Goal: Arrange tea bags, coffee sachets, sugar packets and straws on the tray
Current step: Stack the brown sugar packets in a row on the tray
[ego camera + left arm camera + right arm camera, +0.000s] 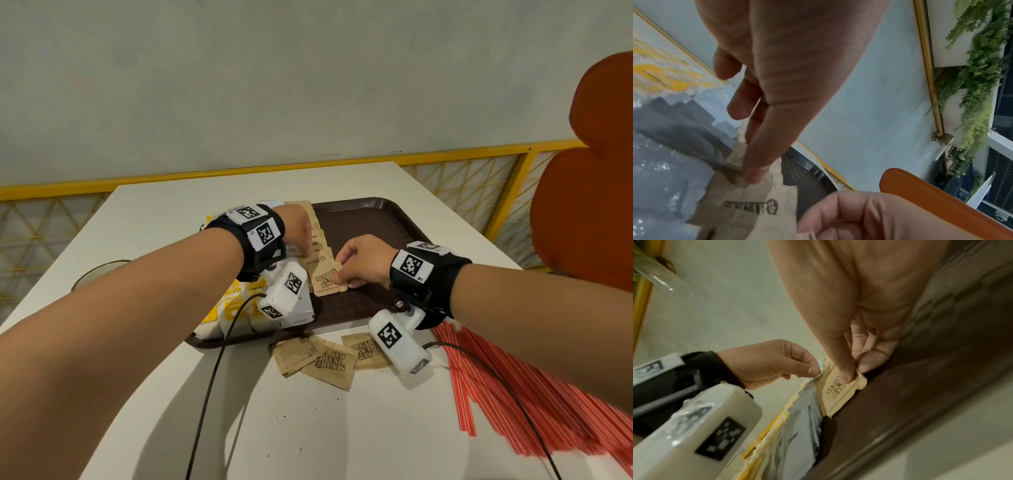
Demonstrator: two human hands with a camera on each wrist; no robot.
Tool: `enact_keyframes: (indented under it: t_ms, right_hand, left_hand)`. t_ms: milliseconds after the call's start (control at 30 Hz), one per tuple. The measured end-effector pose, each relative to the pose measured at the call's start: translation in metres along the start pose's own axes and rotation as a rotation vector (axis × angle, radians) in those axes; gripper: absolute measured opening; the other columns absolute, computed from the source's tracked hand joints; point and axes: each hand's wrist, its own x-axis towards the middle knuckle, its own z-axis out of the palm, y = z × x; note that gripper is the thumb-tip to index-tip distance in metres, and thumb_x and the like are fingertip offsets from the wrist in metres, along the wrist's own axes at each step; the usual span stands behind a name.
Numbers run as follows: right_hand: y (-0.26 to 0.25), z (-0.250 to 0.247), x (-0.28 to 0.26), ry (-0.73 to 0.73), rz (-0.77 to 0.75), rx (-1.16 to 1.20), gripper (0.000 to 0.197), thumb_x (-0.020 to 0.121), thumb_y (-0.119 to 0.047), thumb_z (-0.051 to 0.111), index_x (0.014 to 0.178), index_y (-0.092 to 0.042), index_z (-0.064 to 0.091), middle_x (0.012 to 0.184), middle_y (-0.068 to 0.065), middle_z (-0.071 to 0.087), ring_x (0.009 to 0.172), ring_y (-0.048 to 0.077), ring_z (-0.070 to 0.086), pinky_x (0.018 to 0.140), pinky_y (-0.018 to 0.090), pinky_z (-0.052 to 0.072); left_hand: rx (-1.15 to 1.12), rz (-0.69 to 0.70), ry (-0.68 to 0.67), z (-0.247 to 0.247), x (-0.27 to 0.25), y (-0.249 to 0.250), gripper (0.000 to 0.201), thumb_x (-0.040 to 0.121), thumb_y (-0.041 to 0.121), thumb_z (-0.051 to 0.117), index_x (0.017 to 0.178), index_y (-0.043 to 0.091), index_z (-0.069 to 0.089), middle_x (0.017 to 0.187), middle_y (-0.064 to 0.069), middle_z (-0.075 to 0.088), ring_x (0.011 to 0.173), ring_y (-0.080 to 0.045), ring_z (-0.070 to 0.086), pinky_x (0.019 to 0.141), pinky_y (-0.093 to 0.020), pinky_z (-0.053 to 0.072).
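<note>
A brown tray [370, 219] lies on the white table. On its left half, brown sugar packets [317, 240] overlap in a row running away from me. My right hand [340, 274] pinches the nearest sugar packet [327, 279] by its right edge, thumb on top [846, 376], and the packet lies flat on the tray [920, 402]. My left hand [306, 251] reaches down onto the middle of the row, where its thumb and curled fingers [754, 170] grip a packet edge [740, 162]. White, yellow and silver sachets [229, 308] fill the tray's left edge.
Three loose sugar packets [329, 358] lie on the table in front of the tray. A heap of red striped straws [520, 394] spreads at the right. A round rim [99, 270] shows at the left, an orange chair [589, 171] at the far right, and a yellow railing behind.
</note>
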Motion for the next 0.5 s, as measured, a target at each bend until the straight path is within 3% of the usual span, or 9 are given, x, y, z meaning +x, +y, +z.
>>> enact_keyframes:
  t_ms: [133,300,500]
  right_hand:
    - [-0.002,0.002,0.001,0.019,0.004,-0.031,0.027,0.075,0.003,0.077,0.081,-0.011,0.054,0.095,0.017,0.07,0.077,0.024,0.068,0.069,0.03,0.057]
    - [-0.007,0.002,0.002,0.019,0.028,-0.025,0.029,0.073,0.005,0.077,0.079,-0.012,0.054,0.1,0.024,0.069,0.079,0.031,0.068,0.076,0.038,0.057]
    - [-0.008,0.002,0.003,0.036,0.035,-0.022,0.031,0.074,0.006,0.075,0.078,-0.013,0.052,0.092,0.023,0.067,0.061,0.022,0.061,0.076,0.038,0.056]
  left_hand:
    - [0.033,-0.012,-0.009,-0.001,-0.001,-0.001,0.021,0.082,0.023,0.072,0.1,0.011,0.072,0.105,-0.002,0.07,0.101,-0.018,0.063,0.089,-0.03,0.05]
    - [0.046,-0.032,-0.015,0.005,0.006,0.003,0.019,0.081,0.022,0.073,0.096,0.011,0.073,0.102,-0.003,0.071,0.098,-0.019,0.065,0.088,-0.031,0.052]
    - [0.071,-0.055,-0.01,0.01,0.015,0.003,0.016,0.082,0.019,0.068,0.096,0.011,0.071,0.099,-0.005,0.07,0.092,-0.021,0.065,0.082,-0.033,0.054]
